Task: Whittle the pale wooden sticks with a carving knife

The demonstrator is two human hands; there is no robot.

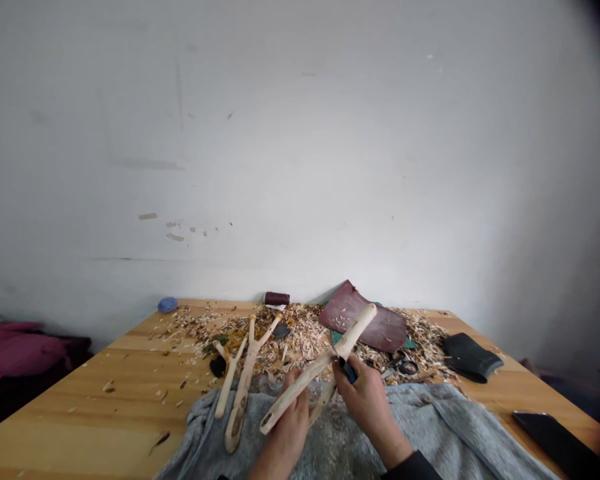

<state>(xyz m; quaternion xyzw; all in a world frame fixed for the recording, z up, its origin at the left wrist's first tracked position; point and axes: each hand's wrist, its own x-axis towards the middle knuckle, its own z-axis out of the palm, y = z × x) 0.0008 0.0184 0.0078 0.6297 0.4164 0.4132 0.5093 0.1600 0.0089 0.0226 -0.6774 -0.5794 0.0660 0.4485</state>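
Note:
A peeled, forked branch (pixel 300 385) lies slantwise across my left hand (pixel 291 417), whose fingers wrap it from below. One of its prongs points down between my hands. My right hand (pixel 367 395) is closed around a dark blue-handled knife (pixel 349 370) pressed against the branch near the fork. The blade is mostly hidden. To the left, two more peeled wooden forks, a larger one (pixel 245 383) and a smaller one (pixel 229 383), rest with their handles on a grey fleece cloth (pixel 430 427).
Wood shavings (pixel 305 333) cover the table's (pixel 105 407) middle. A maroon leather piece (pixel 365 319), a thread spool (pixel 277 299) and scissors (pixel 407 367) lie beyond my hands. At right are a black sheet (pixel 473 357) and a phone (pixel 555 440); a blue lump (pixel 167 305) sits far left.

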